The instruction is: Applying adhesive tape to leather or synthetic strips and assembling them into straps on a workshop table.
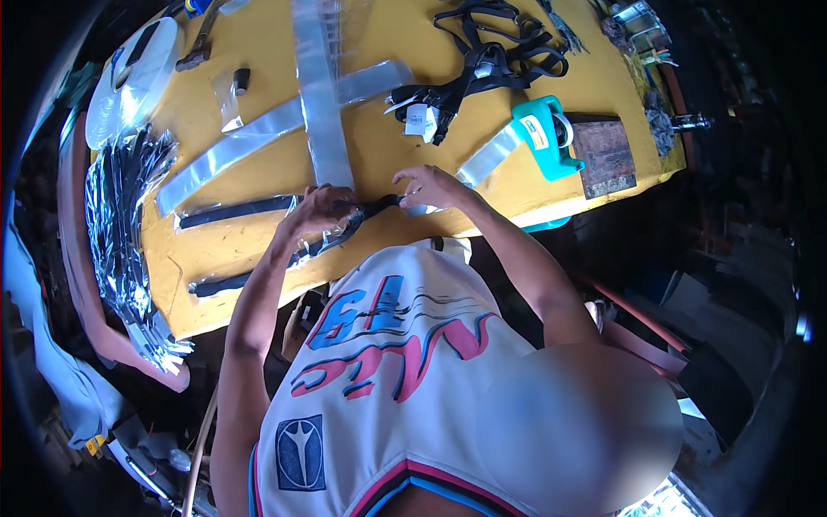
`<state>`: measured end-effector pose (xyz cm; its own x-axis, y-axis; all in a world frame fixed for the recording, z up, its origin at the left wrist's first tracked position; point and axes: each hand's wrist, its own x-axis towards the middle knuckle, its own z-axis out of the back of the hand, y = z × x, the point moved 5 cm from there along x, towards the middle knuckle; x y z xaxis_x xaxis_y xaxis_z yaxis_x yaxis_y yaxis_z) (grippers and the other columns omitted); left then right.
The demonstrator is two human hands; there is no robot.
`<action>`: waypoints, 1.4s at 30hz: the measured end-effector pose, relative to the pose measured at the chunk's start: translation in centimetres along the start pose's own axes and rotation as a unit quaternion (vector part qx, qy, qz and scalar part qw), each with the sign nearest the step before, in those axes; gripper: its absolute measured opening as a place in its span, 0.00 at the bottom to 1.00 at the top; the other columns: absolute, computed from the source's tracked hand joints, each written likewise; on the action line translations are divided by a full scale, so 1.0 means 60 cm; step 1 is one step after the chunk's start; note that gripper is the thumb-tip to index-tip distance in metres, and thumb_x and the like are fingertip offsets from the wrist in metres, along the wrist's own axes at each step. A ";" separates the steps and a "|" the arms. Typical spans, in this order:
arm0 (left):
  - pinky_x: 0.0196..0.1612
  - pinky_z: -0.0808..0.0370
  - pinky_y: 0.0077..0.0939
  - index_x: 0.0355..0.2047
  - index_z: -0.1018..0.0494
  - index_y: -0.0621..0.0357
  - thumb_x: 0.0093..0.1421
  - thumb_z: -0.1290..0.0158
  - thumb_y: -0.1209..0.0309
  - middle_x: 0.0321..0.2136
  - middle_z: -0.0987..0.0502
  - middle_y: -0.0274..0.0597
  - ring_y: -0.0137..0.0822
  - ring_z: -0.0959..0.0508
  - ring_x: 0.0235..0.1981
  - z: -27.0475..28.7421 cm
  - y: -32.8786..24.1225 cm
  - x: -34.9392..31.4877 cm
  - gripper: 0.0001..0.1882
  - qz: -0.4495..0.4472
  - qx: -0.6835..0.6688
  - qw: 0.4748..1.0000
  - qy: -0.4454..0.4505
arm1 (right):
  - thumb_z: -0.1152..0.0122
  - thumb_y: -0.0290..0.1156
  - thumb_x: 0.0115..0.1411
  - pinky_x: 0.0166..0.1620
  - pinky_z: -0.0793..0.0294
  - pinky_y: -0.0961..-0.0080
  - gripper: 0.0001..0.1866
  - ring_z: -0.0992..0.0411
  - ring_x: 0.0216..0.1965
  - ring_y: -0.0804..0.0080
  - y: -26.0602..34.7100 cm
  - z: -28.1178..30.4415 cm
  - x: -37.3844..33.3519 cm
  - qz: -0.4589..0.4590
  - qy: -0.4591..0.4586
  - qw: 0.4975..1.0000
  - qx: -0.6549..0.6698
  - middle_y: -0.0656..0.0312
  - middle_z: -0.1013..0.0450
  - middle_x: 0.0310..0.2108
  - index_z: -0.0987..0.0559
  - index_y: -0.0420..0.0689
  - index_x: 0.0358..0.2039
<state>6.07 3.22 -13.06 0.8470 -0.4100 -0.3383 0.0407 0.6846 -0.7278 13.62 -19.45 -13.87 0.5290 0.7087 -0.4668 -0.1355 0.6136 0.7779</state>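
Note:
A black strap [379,205] lies at the table's near edge, part of it in a clear plastic sleeve [320,246]. My left hand [330,207] is closed on the strap and sleeve. At the strap's other end is my right hand [433,188], its fingers curved and apart; any contact there is hard to make out. Two more black straps in clear sleeves, an upper one [237,212] and a lower one [226,285], lie to the left. Long flat clear plastic strips [320,129] cross beyond my left hand.
On the yellow table [379,159] are a teal tape dispenser [538,153], a dark rectangular plate [606,157] and tangled black webbing straps [491,65]. At left hang bundled sleeved straps [125,224] beside a white round reel [129,99]. A hammer [198,47] lies at far left.

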 end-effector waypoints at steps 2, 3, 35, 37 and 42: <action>0.46 0.26 0.38 0.39 0.21 0.55 0.61 0.43 0.67 0.32 0.18 0.43 0.41 0.19 0.38 0.005 0.008 -0.003 0.09 0.002 -0.026 1.000 -0.009 | 0.28 0.34 0.51 0.45 0.24 0.72 0.30 0.20 0.39 0.66 -0.006 0.014 -0.001 -0.004 0.008 1.000 0.000 0.52 0.18 0.36 0.26 0.42 0.54; 0.44 0.25 0.37 0.39 0.21 0.57 0.60 0.43 0.66 0.33 0.18 0.44 0.41 0.19 0.37 0.003 0.008 0.000 0.10 -0.028 -0.074 0.997 -0.001 | 0.28 0.34 0.51 0.45 0.24 0.72 0.30 0.20 0.40 0.66 -0.012 0.019 -0.006 -0.013 0.013 1.000 0.003 0.52 0.18 0.37 0.26 0.42 0.55; 0.36 0.25 0.39 0.36 0.20 0.60 0.57 0.44 0.68 0.27 0.20 0.52 0.45 0.19 0.28 0.007 -0.004 -0.022 0.10 0.017 -0.057 0.997 -0.043 | 0.27 0.33 0.52 0.42 0.24 0.75 0.29 0.20 0.36 0.73 0.046 -0.053 0.044 0.037 0.047 0.992 0.113 0.54 0.18 0.36 0.25 0.38 0.53; 0.36 0.25 0.39 0.36 0.20 0.60 0.57 0.44 0.68 0.27 0.20 0.52 0.45 0.19 0.28 0.006 -0.002 -0.019 0.10 0.017 -0.066 0.997 -0.046 | 0.27 0.34 0.53 0.42 0.25 0.75 0.29 0.20 0.37 0.72 0.049 -0.054 0.047 0.031 0.051 0.993 0.104 0.53 0.18 0.37 0.25 0.38 0.54; 0.36 0.24 0.38 0.36 0.20 0.60 0.57 0.44 0.67 0.28 0.20 0.51 0.45 0.19 0.28 0.003 0.011 -0.018 0.11 0.017 -0.080 0.996 -0.040 | 0.28 0.32 0.54 0.46 0.26 0.76 0.29 0.22 0.39 0.74 0.044 -0.026 0.030 0.042 0.031 0.994 0.091 0.53 0.19 0.40 0.26 0.39 0.55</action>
<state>5.28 4.24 -13.07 0.8865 -0.3339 -0.3203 -0.0681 0.5906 -0.8041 12.88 -16.01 -13.30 0.4687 0.7784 -0.4176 -0.0204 0.4822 0.8758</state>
